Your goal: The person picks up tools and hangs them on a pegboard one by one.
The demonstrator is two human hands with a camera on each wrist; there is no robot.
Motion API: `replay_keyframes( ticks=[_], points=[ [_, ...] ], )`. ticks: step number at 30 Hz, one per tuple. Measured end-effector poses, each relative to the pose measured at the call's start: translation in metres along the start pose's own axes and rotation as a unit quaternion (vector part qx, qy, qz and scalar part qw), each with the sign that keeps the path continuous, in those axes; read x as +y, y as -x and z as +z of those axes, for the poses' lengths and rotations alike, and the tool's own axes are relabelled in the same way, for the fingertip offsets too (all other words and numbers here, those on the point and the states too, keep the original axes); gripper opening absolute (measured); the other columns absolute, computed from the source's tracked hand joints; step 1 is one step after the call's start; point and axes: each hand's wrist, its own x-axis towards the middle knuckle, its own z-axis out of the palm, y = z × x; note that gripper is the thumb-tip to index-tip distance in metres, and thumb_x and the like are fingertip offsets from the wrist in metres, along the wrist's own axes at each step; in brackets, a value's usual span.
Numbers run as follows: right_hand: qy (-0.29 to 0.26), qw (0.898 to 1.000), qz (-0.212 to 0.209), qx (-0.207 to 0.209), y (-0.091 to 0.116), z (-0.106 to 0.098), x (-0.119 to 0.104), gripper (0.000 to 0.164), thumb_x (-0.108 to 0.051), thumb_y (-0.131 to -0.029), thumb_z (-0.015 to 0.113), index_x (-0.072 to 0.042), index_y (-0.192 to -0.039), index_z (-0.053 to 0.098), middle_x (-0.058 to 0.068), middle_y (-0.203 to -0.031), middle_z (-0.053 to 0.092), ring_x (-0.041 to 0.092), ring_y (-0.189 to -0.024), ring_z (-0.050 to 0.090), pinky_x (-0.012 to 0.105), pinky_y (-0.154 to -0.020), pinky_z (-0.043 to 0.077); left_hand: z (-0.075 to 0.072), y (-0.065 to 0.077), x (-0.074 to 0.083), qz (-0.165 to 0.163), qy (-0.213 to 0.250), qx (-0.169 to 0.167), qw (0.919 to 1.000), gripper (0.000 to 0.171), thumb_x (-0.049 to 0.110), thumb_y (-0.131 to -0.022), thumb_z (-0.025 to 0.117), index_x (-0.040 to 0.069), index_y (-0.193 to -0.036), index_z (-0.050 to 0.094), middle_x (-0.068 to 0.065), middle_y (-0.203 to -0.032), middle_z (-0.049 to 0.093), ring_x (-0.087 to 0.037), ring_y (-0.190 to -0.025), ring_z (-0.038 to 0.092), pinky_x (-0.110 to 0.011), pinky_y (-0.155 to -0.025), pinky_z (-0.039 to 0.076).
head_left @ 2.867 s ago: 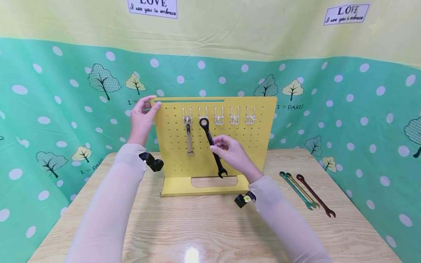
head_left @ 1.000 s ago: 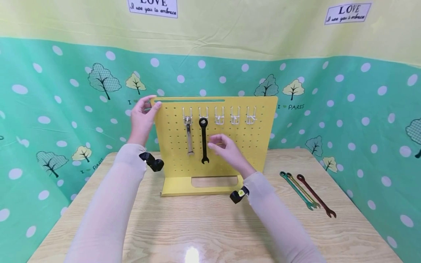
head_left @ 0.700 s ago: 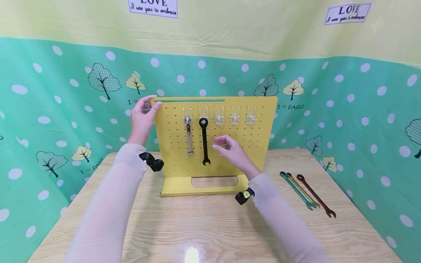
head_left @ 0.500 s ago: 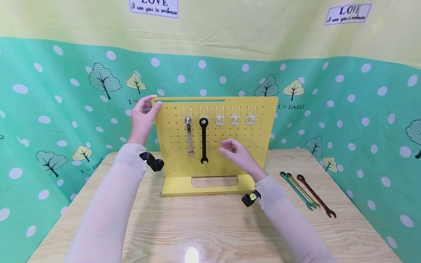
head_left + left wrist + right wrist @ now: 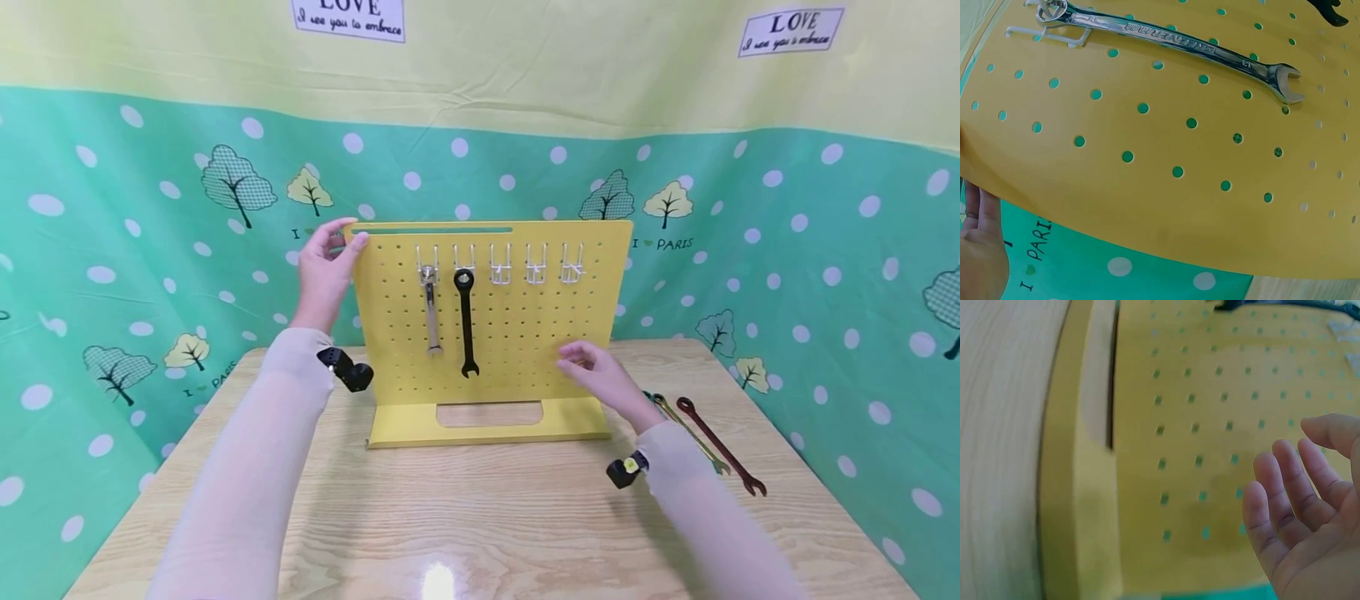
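My left hand (image 5: 327,271) grips the upper left corner of a yellow pegboard (image 5: 525,358), thumb on the front and fingers behind the edge. A silver combination wrench (image 5: 431,312) hangs from the leftmost white hook; its open end shows clearly in the left wrist view. Beside it a black ratcheting wrench (image 5: 467,325) hangs straight down from the second hook. My right hand (image 5: 600,375) is in front of the board's lower right part, fingers loosely bent and holding nothing. In the right wrist view its palm and fingertips (image 5: 1266,465) face the board.
Three bare white hooks (image 5: 536,265) run along the board's right half. On the wooden table (image 5: 480,517) at the right lie a dark red wrench (image 5: 720,446), a gold wrench (image 5: 693,433) and a green wrench (image 5: 648,395) mostly behind my right forearm. A patterned curtain (image 5: 787,192) stands behind.
My right hand has let go of the black wrench, which now hangs from the second hook, and has moved right and down. My left hand has stayed on the board's corner.
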Motion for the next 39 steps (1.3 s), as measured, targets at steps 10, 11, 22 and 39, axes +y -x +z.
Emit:
replay_keyframes(
  ticks=[10, 11, 22, 39],
  points=[
    [0.065, 0.997, 0.025, 0.039, 0.027, -0.037, 0.035, 0.039, -0.026, -0.102, 0.062, 0.004, -0.126, 0.057, 0.017, -0.115, 0.063, 0.028, -0.101, 0.061, 0.033, -0.082, 0.053, -0.001, -0.002, 0.0, -0.01, -0.003, -0.003, 0.9999, 0.042, 0.041, -0.091, 0.071, 0.027, -0.13, 0.064, -0.001, -0.112, 0.061, -0.015, -0.096, 0.058, -0.025, -0.075, 0.052],
    [0.072, 0.996, 0.032, 0.04, 0.03, -0.041, 0.039, 0.04, -0.028, -0.102, 0.061, 0.003, -0.127, 0.057, 0.017, -0.115, 0.063, 0.028, -0.102, 0.061, 0.033, -0.082, 0.053, -0.001, -0.002, 0.0, -0.01, -0.003, -0.002, 0.9999, 0.042, 0.041, -0.091, 0.071, 0.028, -0.13, 0.065, -0.001, -0.112, 0.061, -0.015, -0.096, 0.058, -0.026, -0.076, 0.052],
    [0.134, 0.987, 0.076, 0.051, 0.059, -0.075, 0.081, 0.046, -0.036, -0.103, 0.059, 0.0, -0.13, 0.058, 0.014, -0.114, 0.063, 0.029, -0.103, 0.058, 0.04, -0.084, 0.052, 0.0, -0.002, 0.001, -0.006, 0.004, -0.003, 1.0, 0.041, 0.04, -0.091, 0.072, 0.027, -0.129, 0.065, -0.002, -0.113, 0.061, -0.015, -0.097, 0.06, -0.027, -0.079, 0.053],
    [0.192, 0.975, 0.104, 0.039, 0.085, -0.094, 0.114, 0.037, -0.021, -0.102, 0.06, 0.009, -0.124, 0.061, 0.026, -0.116, 0.064, 0.041, -0.105, 0.061, 0.051, -0.085, 0.054, -0.001, -0.003, -0.002, -0.001, 0.005, 0.0, 1.0, 0.042, 0.039, -0.091, 0.073, 0.024, -0.13, 0.065, -0.001, -0.11, 0.061, -0.016, -0.094, 0.059, -0.024, -0.074, 0.052]
  ],
)
